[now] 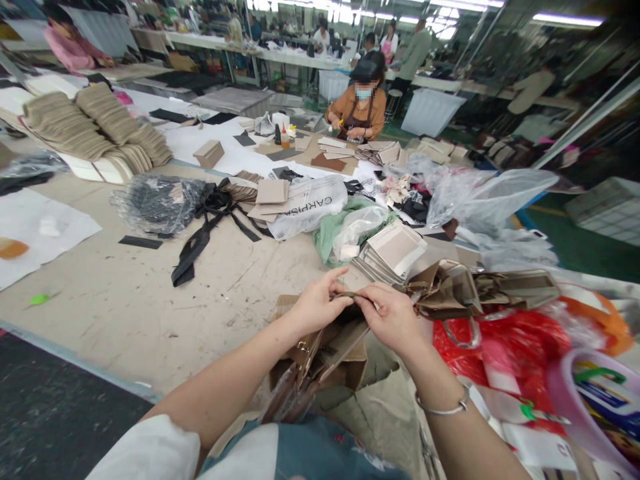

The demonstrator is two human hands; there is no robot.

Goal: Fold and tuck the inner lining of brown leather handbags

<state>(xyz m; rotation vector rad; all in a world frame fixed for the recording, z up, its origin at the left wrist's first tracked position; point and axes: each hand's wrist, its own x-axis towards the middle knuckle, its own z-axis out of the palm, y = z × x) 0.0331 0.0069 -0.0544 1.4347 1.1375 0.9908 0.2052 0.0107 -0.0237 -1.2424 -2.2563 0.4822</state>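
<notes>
Brown bag (343, 348) hangs open right before me, its rim pinched by the fingers of my left hand (320, 303) and right hand (393, 313). Its body looks assembled, metal fittings (303, 347) on; the rim seems unfinished, though how much remains I can't tell.

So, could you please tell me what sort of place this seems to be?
Probably a factory workshop, perhaps for bags: a big worktable bears stacks of tan pieces, a co-worker works across it, and long benches stand behind.
</notes>
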